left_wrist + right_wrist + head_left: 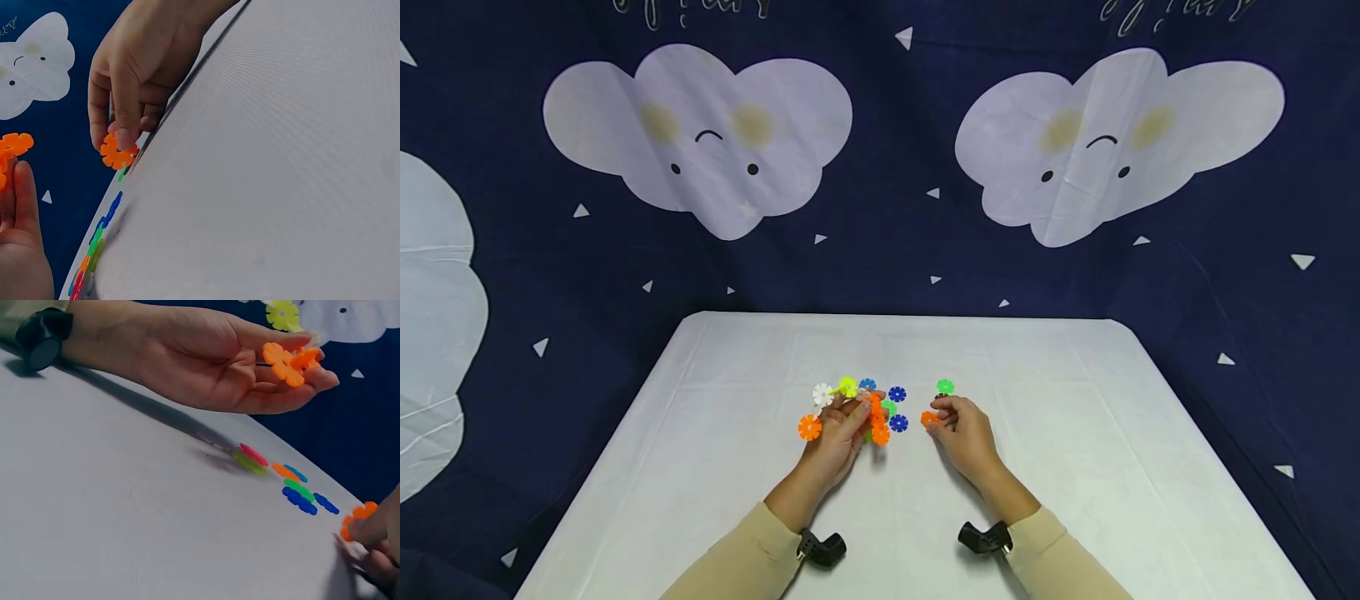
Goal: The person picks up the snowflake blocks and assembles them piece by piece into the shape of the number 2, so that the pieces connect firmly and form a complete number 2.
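Note:
My left hand [842,429] holds a joined cluster of flower-shaped plastic discs above the white table. Orange discs [284,364] show between its thumb and fingers, and a yellow disc [283,314] stands out past them. A white disc [822,395] and an orange disc [809,427] appear at the cluster's left side in the head view. To the right, my right hand [964,433] pinches a single orange disc [115,153] between thumb and fingers, apart from the cluster. The palm of my left hand hides part of the cluster.
Loose discs lie on the white table [737,500] between and beyond the hands: dark blue ones [300,500], a green one [299,489], a red one [254,454] and a yellow-green one [249,464]. Another green disc [945,387] lies beyond the right hand. A dark blue cloud-print cloth [895,167] hangs behind.

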Tool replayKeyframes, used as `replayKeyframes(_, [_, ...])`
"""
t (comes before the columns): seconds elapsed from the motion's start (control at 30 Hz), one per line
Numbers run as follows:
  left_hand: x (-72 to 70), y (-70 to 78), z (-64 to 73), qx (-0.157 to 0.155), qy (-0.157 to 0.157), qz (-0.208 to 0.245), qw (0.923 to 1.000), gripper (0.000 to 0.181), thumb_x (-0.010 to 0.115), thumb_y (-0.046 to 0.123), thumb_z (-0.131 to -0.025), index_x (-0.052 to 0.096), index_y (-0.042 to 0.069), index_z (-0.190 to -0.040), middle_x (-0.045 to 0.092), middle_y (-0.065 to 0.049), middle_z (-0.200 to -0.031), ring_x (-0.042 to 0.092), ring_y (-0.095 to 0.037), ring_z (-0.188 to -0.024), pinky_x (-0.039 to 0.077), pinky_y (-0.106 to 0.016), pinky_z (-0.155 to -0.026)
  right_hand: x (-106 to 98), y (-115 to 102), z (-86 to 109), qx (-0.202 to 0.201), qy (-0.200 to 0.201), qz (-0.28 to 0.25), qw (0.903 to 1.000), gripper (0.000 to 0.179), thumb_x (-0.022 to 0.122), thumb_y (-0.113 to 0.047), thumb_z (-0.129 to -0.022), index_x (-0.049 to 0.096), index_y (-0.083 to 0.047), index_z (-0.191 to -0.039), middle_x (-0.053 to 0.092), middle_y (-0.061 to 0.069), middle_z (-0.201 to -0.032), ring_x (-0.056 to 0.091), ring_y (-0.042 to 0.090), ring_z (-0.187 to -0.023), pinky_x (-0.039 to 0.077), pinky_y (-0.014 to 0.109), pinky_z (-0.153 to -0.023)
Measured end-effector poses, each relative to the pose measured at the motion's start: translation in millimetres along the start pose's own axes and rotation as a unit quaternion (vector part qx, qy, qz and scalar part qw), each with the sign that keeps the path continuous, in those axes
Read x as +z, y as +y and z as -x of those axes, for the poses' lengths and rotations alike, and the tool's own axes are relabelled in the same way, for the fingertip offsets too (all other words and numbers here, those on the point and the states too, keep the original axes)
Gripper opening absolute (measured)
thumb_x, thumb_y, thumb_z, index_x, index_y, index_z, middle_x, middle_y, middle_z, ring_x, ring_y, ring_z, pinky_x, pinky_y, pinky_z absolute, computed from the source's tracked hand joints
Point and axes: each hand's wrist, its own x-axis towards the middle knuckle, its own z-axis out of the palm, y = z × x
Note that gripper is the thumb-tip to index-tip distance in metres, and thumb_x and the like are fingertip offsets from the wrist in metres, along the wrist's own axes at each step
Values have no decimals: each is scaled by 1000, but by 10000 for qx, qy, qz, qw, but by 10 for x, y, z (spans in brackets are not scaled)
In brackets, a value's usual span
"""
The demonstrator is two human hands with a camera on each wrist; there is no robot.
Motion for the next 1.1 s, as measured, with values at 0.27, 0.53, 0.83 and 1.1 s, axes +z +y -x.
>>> replayKeyframes(0.27, [-9, 18, 1, -114, 271, 160, 9994, 11, 60, 0, -107, 67, 8, -103, 73, -18, -123, 74, -22, -99, 56, -35, -96, 37, -130, 76, 130, -626, -928, 9936, 13, 83, 4, -88, 75, -6, -90, 68, 6, -100, 66, 20, -87, 57, 26, -75])
replayKeyframes(0.53, [-21, 22, -4, 187, 136, 155, 9996, 17, 56, -2, -108, 69, 8, -109, 65, -29, -132, 74, -27, -101, 55, -37, -99, 140, -222, 171, -317, -949, -1600, 9820, 10, 73, 6, -97, 69, -1, -103, 76, 15, -106, 74, 35, -95, 62, 33, -79])
replayKeyframes(0.83, [-14, 63, -16, 50, 536, 62, 9985, 11, 58, 0, -108, 65, 5, -114, 66, -24, -133, 73, -21, -102, 54, -35, -99, 274, -328, 284, -1669, -598, -1434, 9737, 14, 75, 9, -94, 74, 0, -104, 77, 12, -91, 75, 32, -74, 62, 29, -66])
replayKeyframes(1.1, [-12, 80, -5, 6, 483, -203, 9986, 21, 58, 4, -109, 62, -1, -128, 53, -35, -144, 71, -22, -108, 52, -38, -104, 284, -599, 378, -2405, -185, -1121, 9640, 19, 79, 22, -80, 76, 10, -96, 75, 15, -79, 70, 28, -60, 59, 23, -60])
